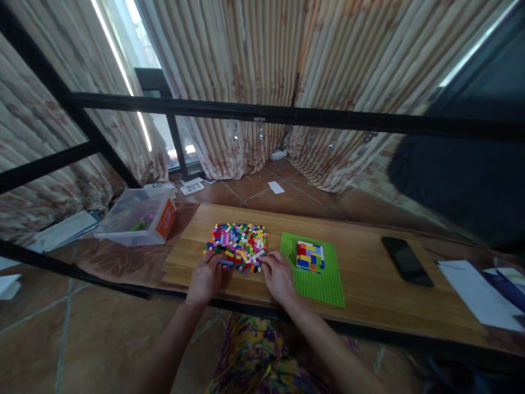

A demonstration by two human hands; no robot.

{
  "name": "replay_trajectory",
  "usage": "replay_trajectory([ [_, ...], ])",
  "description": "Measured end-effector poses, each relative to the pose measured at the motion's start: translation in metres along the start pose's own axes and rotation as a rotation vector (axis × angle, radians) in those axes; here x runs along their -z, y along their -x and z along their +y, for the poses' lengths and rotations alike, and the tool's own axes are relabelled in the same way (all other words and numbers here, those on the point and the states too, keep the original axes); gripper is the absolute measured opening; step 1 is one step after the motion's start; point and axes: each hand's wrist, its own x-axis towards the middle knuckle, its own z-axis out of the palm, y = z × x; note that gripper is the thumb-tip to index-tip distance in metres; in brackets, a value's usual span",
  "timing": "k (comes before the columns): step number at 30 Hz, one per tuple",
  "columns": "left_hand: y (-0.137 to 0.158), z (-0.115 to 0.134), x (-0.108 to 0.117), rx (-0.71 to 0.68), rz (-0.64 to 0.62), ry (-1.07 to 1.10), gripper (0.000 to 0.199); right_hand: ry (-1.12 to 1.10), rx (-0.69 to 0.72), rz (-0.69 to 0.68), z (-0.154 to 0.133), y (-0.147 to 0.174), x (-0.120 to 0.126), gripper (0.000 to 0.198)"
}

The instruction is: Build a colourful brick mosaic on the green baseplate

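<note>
A heap of small multicoloured building bricks (241,238) lies spread on the left part of the wooden board. My left hand (204,278) rests at the heap's near left edge, fingers curled together beside a blue brick (226,262); whatever is between the fingertips is hidden. At the near right edge, my right hand (279,274) pinches the end of a long white brick (257,255). To the right of that hand lies a green baseplate (320,287). On it stands a low block of fitted bricks (310,256) in red, yellow, blue and white.
The wooden board (369,306) bears a black phone (407,261) towards its right end, with white papers (478,293) beyond. A clear plastic box (137,219) with a few bricks inside stands left of the board. A dark metal bar (262,112) crosses behind, before curtains.
</note>
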Motion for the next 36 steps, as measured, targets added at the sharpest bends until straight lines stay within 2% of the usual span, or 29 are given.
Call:
replay_trajectory([
  [7,-0.018,-0.010,-0.007,-0.096,-0.109,-0.028,0.026,-0.001,-0.025,0.061,0.006,0.026,0.018,0.023],
  [12,-0.023,-0.016,-0.009,-0.191,-0.239,-0.004,0.017,0.001,-0.049,0.084,0.018,0.036,0.026,0.023],
  [17,-0.023,-0.014,-0.005,-0.148,-0.202,0.017,0.022,-0.022,-0.069,0.076,0.024,0.040,0.031,0.023],
  [20,-0.022,-0.010,-0.002,-0.143,-0.203,0.047,0.018,-0.025,-0.056,0.062,0.024,0.039,0.030,0.022],
  [25,-0.019,-0.004,-0.004,-0.109,-0.195,0.072,0.008,-0.009,-0.032,-0.017,0.004,0.018,0.017,0.021],
  [31,-0.012,0.004,-0.005,-0.064,-0.120,0.068,0.026,0.124,-0.029,-0.164,-0.038,-0.023,-0.010,0.023],
  [36,-0.002,0.013,-0.003,-0.018,-0.058,0.095,0.028,0.293,0.018,-0.265,-0.049,-0.040,-0.022,0.033],
])
